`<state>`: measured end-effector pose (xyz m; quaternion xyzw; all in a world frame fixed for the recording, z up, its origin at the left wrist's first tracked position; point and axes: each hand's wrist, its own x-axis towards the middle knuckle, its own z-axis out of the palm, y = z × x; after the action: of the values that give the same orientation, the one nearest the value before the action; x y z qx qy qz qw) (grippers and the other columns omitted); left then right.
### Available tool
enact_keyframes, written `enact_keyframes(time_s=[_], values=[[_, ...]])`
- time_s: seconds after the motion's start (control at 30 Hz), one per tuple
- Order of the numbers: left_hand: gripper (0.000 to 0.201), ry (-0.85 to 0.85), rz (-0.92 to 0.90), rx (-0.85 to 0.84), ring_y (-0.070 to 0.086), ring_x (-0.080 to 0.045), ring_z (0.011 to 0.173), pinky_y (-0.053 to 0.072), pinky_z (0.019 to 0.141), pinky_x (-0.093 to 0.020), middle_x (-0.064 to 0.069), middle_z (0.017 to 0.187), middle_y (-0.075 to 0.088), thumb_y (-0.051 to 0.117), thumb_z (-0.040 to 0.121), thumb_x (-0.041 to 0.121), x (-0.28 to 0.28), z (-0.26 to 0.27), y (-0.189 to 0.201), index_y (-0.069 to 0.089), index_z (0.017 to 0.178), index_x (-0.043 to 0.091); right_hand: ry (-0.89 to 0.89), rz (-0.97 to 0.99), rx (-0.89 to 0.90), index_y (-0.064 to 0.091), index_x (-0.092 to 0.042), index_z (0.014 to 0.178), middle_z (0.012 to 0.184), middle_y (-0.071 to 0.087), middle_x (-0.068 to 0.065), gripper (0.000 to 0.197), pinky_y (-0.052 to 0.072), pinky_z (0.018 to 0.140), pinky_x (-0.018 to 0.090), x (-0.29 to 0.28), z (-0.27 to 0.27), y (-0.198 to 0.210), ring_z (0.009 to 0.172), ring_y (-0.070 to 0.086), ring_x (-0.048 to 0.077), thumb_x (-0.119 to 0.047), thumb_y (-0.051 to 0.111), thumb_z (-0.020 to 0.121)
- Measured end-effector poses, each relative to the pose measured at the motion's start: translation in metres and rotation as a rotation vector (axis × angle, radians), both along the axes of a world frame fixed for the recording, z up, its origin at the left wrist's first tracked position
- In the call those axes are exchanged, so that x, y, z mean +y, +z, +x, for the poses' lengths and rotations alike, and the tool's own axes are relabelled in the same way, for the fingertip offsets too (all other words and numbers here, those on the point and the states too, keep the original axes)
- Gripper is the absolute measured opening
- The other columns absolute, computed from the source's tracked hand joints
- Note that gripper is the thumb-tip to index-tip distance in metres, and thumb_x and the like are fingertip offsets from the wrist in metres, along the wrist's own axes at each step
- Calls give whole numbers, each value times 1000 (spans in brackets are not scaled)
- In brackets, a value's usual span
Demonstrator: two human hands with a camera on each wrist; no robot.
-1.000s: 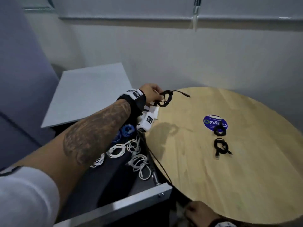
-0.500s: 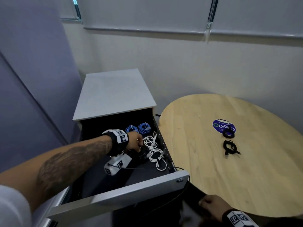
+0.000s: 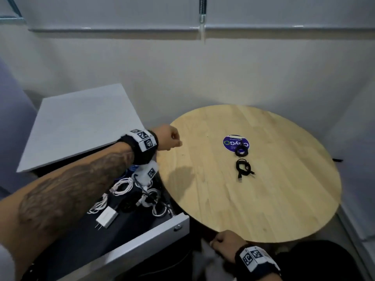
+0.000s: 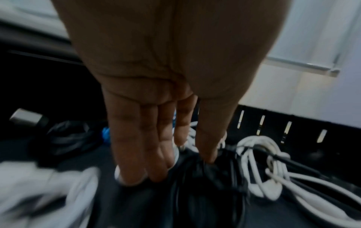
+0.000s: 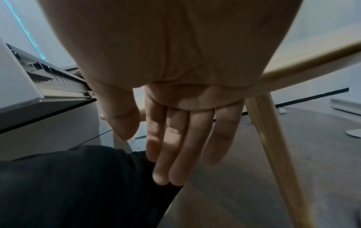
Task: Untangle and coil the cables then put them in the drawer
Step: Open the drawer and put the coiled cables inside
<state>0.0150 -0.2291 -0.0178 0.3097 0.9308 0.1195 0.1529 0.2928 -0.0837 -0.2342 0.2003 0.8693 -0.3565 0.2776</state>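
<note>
In the head view, your left hand hung over the table's left edge, fingers loosely curled round nothing. Two black cables lay mid-table, to that hand's right: a tight coil, and nearer the table's near edge a looser cable, its long axis running far-to-near with the plugs trailing your way. Your right hand sat below the table's near edge.

The left wrist view, blurred, showed straight fingers over the open drawer left of the table, stored white cables beneath.

The right wrist view showed relaxed, empty fingers under the table's rim.

Both hands looked about equally far from the cables; the left, already above the table, seemed better placed.
</note>
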Motion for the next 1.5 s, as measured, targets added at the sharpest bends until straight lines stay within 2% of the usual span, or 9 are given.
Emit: enact_keyframes(time_s=[0.33, 0.4, 0.47, 0.7, 0.9, 1.13, 1.27, 1.4, 1.5], values=[[26, 20, 7, -307, 71, -29, 80, 56, 65, -35, -11, 90, 69, 60, 92, 32, 219, 24, -114, 62, 88, 7, 22, -33, -21, 69, -15, 102, 109, 68, 12, 37, 46, 87, 28, 5, 2, 2, 111, 63, 30, -46, 54, 91], [32, 19, -67, -243, 63, -27, 72, 48, 64, -31, -9, 83, 62, 58, 92, 38, 236, 30, -140, 53, 74, 12, 32, -45, -18, 69, -12, 115, 118, 68, 15, 44, 46, 92, 30, 7, 2, -1, 112, 62, 32, -46, 53, 92], [29, -17, -132, -172, 58, -27, 75, 43, 68, -31, -10, 84, 59, 54, 96, 35, 245, 37, -156, 56, 83, 9, 61, -68, -6, 69, -8, 111, 114, 68, 18, 46, 46, 87, 30, 9, 1, -6, 107, 64, 34, -46, 53, 92], [13, 33, 4, -203, 62, -30, 82, 49, 73, -33, -11, 86, 64, 61, 88, 18, 246, 38, -161, 66, 89, 6, 116, -68, -3, 68, -5, 106, 113, 67, 19, 47, 44, 83, 31, 14, -3, -12, 106, 63, 34, -47, 49, 94], [9, 97, 296, -271, 67, -27, 67, 58, 54, -37, -12, 81, 69, 71, 83, 15, 158, 13, -75, 65, 86, 9, 66, -65, -10, 60, -23, 66, 83, 65, -1, 34, 43, 75, 22, 12, 0, -4, 82, 61, 18, -48, 55, 88], [13, 144, 134, -58, 64, -18, 60, 60, 56, -35, -4, 78, 68, 75, 82, 16, -37, -21, 28, 67, 92, 16, 69, 5, 19, 66, -24, 73, 69, 68, -6, 25, 43, 61, 16, 7, 3, 0, 68, 62, 9, -38, 60, 92], [18, 143, -101, -108, 63, -22, 65, 57, 53, -34, -4, 79, 67, 77, 78, 14, -132, -10, 14, 69, 94, 16, 52, 16, 36, 68, -22, 72, 57, 67, -11, 26, 43, 56, 12, 3, 4, 4, 57, 60, 5, -32, 59, 94], [19, 74, -333, -155, 69, -26, 76, 60, 70, -39, -3, 86, 72, 78, 72, 19, -171, 10, -39, 70, 90, 21, 46, 56, 23, 67, -23, 66, 66, 73, -6, 30, 45, 59, 14, 2, 1, 3, 58, 62, 5, -37, 61, 93], [17, 57, -296, -144, 68, -21, 80, 55, 64, -21, 1, 87, 69, 76, 77, 23, -173, 21, -67, 68, 92, 25, 40, 80, 27, 66, -22, 65, 59, 67, -8, 32, 42, 55, 11, -1, -1, 6, 53, 59, 1, -37, 61, 93]])
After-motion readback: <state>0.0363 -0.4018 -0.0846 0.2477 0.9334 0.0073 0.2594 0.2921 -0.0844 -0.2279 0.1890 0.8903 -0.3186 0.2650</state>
